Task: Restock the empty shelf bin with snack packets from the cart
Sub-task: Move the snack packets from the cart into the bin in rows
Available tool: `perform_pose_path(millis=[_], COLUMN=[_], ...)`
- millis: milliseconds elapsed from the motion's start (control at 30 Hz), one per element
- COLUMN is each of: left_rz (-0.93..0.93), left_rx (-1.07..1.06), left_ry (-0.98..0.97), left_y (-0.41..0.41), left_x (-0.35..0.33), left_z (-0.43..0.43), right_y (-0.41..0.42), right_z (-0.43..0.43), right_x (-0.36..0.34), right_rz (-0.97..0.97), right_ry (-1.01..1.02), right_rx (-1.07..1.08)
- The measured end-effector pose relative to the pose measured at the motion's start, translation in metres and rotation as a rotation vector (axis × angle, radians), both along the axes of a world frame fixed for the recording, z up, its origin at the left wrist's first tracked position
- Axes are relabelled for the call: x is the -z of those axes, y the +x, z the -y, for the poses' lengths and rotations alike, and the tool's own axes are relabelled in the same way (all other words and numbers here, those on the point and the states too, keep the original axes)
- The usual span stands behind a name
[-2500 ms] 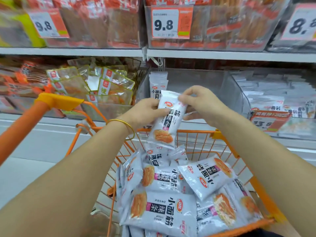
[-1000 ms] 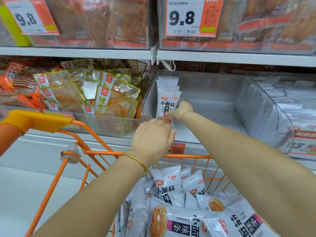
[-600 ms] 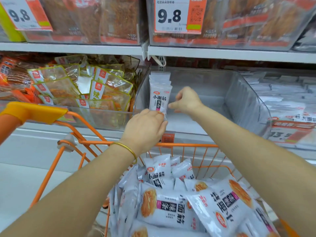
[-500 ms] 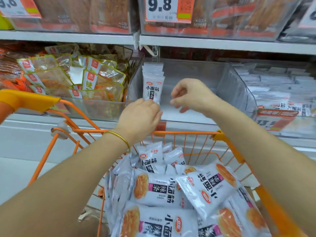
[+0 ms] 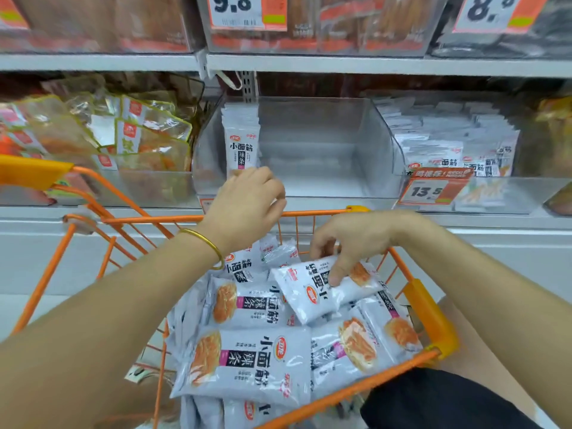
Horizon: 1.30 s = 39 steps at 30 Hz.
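A clear plastic shelf bin (image 5: 380,140) holds a short upright row of white snack packets (image 5: 241,147) against its left wall. Below it, an orange cart (image 5: 424,308) is piled with several of the same white packets. My right hand (image 5: 349,239) reaches into the cart and pinches the top packet (image 5: 312,292), thumb on its face. My left hand (image 5: 247,205) hovers with loosely curled fingers in front of the bin's row, holding nothing.
A bin of yellow-green packets (image 5: 123,134) stands to the left and a bin of white packets (image 5: 455,140) to the right. An orange 13.5 price tag (image 5: 433,187) hangs on the shelf edge. The upper shelf (image 5: 340,63) carries more goods.
My right hand has dropped from the bin down into the cart and taken hold of a packet. My left hand stays by the shelf edge. The view has tilted downward.
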<state>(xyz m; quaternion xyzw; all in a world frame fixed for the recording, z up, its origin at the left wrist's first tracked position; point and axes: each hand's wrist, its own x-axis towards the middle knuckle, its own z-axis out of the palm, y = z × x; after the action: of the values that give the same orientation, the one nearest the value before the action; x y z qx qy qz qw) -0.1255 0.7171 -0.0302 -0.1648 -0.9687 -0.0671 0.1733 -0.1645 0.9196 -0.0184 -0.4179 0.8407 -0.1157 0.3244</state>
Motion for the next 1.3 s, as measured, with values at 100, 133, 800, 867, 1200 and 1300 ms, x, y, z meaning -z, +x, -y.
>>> perform_pose_path(millis=[100, 133, 800, 867, 1200, 1300], left_rz=[0.041, 0.045, -0.137, -0.151, -0.212, -0.193], left_rx=[-0.045, -0.062, -0.387, -0.384, -0.362, -0.370], left_ry=[0.122, 0.140, -0.044, -0.007, 0.057, 0.055], left_y=[-0.002, -0.003, -0.051, -0.053, -0.055, -0.054], left_x=[0.001, 0.002, 0.021, 0.025, 0.030, 0.030], left_z=[0.006, 0.009, 0.067, 0.067, 0.066, 0.066], right_y=[0.002, 0.000, -0.120, -0.125, -0.134, -0.133], right_z=[0.001, 0.001, 0.158, 0.164, 0.187, 0.199], right_x=[0.003, 0.005, 0.023, 0.033, 0.047, 0.046], right_rz=[0.015, 0.011, -0.011, -0.193, -0.086, -0.061], right_ry=[-0.074, -0.117, -0.581, -0.444, -0.578, -0.587], right_rx=[0.107, 0.159, 0.913, 0.884, 1.052, 1.027])
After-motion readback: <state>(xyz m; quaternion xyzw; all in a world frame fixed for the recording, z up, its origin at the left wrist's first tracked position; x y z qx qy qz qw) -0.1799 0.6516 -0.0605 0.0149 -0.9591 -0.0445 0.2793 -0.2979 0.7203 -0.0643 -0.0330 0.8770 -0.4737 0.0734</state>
